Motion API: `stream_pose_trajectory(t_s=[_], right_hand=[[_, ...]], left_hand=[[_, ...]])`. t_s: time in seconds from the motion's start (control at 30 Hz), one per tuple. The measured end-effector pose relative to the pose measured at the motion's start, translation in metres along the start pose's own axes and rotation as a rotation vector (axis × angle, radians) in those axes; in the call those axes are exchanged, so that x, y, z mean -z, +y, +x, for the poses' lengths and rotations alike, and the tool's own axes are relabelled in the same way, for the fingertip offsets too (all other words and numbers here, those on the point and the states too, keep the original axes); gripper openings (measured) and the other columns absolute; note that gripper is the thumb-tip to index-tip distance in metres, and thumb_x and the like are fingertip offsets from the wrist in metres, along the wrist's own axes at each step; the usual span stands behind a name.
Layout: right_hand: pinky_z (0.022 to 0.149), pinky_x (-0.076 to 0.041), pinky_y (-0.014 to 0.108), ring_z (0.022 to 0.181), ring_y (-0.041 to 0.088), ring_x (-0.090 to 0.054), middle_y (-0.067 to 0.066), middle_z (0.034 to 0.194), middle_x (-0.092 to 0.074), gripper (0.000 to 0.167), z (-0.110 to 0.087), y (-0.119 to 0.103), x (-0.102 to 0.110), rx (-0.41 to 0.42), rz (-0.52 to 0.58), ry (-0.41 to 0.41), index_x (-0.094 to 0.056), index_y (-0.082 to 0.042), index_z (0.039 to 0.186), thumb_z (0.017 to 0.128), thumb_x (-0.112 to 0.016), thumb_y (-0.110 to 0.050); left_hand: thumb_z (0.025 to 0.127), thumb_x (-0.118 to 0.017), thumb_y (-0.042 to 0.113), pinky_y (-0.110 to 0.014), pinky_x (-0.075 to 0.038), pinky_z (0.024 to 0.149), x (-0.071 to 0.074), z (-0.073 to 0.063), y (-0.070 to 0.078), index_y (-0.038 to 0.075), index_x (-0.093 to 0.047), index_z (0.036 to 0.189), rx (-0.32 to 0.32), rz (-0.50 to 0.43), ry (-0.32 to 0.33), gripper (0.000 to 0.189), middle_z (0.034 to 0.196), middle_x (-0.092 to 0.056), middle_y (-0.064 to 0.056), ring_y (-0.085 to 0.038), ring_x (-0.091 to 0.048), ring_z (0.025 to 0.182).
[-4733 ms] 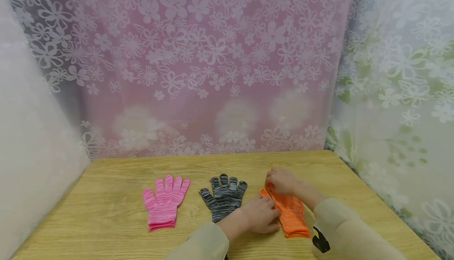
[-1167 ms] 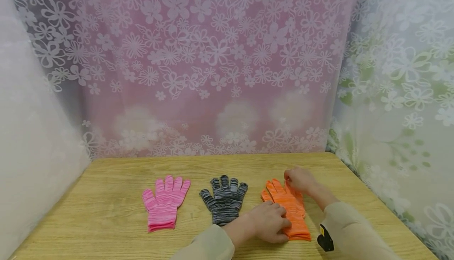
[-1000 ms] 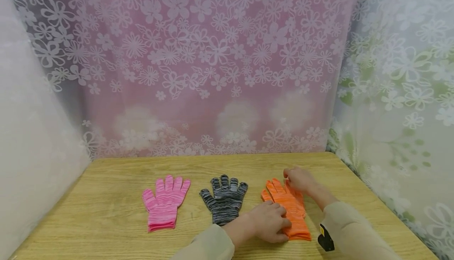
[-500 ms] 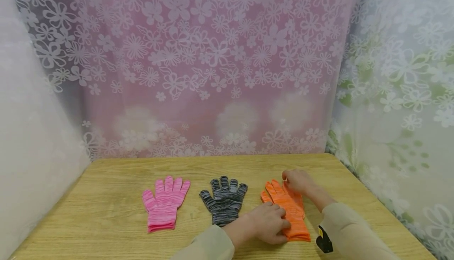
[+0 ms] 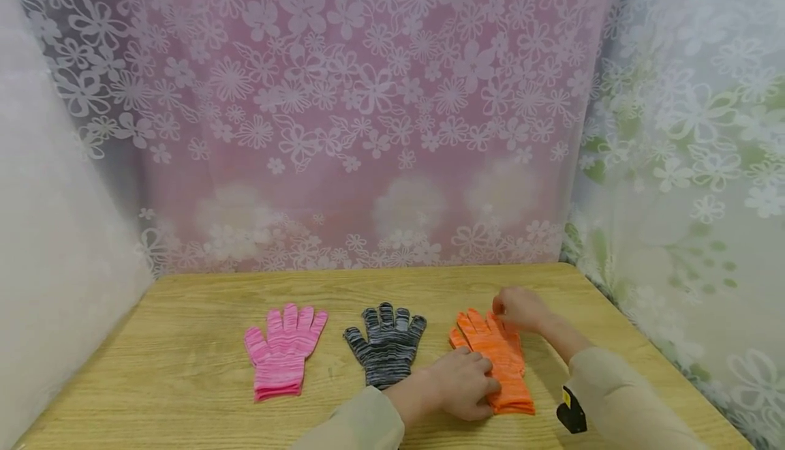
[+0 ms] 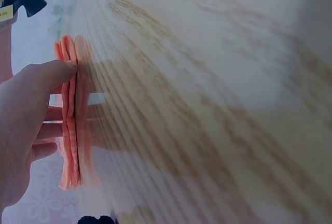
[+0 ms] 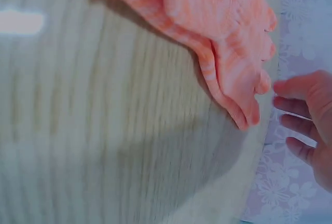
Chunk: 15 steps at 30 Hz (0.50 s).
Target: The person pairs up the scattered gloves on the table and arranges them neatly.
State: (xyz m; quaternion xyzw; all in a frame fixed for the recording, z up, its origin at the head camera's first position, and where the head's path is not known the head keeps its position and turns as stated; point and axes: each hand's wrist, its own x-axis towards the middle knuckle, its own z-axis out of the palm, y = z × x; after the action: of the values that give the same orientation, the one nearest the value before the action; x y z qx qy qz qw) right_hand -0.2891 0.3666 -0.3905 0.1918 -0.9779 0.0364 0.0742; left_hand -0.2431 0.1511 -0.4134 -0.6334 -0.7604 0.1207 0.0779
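An orange knit glove (image 5: 504, 361) lies flat at the right of the table, its fingers pointing to the far side. My left hand (image 5: 461, 383) rests on its left lower side. In the left wrist view the thumb touches the layered cuff (image 6: 70, 130), and the other fingers lie beyond it. At the glove's far right fingertips hovers my right hand (image 5: 523, 311). The right wrist view shows a small gap between this right hand (image 7: 316, 115) and the orange fingertips (image 7: 263, 81), with nothing in its grasp. The glove's thumb side is partly hidden by the left hand.
A black-and-grey knit glove (image 5: 388, 348) lies left of the orange one, its cuff partly behind the left forearm. Farther left is a pink knit glove (image 5: 285, 351). All lie on a wood-grain table (image 5: 202, 341) with flowered curtains (image 5: 368, 129) around it.
Since the oldest frame, my right hand has moved right from the orange glove's left fingers and lifted slightly off. The glove's fingers lie spread. My left hand has shifted a little right.
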Motion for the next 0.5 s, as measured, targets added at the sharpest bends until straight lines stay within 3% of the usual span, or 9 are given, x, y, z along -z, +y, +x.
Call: stream_pose_trajectory(t_s=[0.2, 0.33, 0.5], right_hand=[[0.067, -0.045, 0.04, 0.075, 0.02, -0.054, -0.006, 0.077, -0.059, 0.005, -0.0027, -0.0031, -0.0032, 0.038, -0.046, -0.068, -0.07, -0.016, 0.074, 0.078, -0.07, -0.013], [0.066, -0.045, 0.04, 0.075, 0.021, -0.054, -0.004, 0.076, -0.059, 0.008, -0.0042, -0.0036, -0.0069, 0.053, -0.063, -0.047, -0.07, -0.016, 0.072, 0.079, -0.07, -0.011], [0.065, -0.049, 0.037, 0.076, 0.024, -0.06, 0.002, 0.08, -0.063, 0.006, -0.0067, 0.0042, -0.0045, 0.015, 0.017, 0.002, -0.071, -0.007, 0.081, 0.08, -0.065, -0.004]], left_hand=[[0.091, -0.049, 0.049, -0.02, -0.038, 0.075, 0.0021, -0.0013, 0.0, 0.034, -0.06, 0.111, -0.005, 0.026, 0.017, 0.027, 0.103, -0.052, 0.011, -0.004, -0.049, 0.089], [0.092, -0.047, 0.049, -0.02, -0.039, 0.076, 0.0023, -0.0006, 0.0005, 0.034, -0.059, 0.113, -0.012, 0.025, 0.008, 0.029, 0.105, -0.052, 0.011, -0.004, -0.049, 0.092], [0.092, -0.047, 0.049, -0.02, -0.038, 0.076, 0.0018, 0.0005, 0.0011, 0.035, -0.059, 0.113, -0.006, 0.018, 0.0, 0.029, 0.104, -0.052, 0.012, -0.003, -0.048, 0.09]])
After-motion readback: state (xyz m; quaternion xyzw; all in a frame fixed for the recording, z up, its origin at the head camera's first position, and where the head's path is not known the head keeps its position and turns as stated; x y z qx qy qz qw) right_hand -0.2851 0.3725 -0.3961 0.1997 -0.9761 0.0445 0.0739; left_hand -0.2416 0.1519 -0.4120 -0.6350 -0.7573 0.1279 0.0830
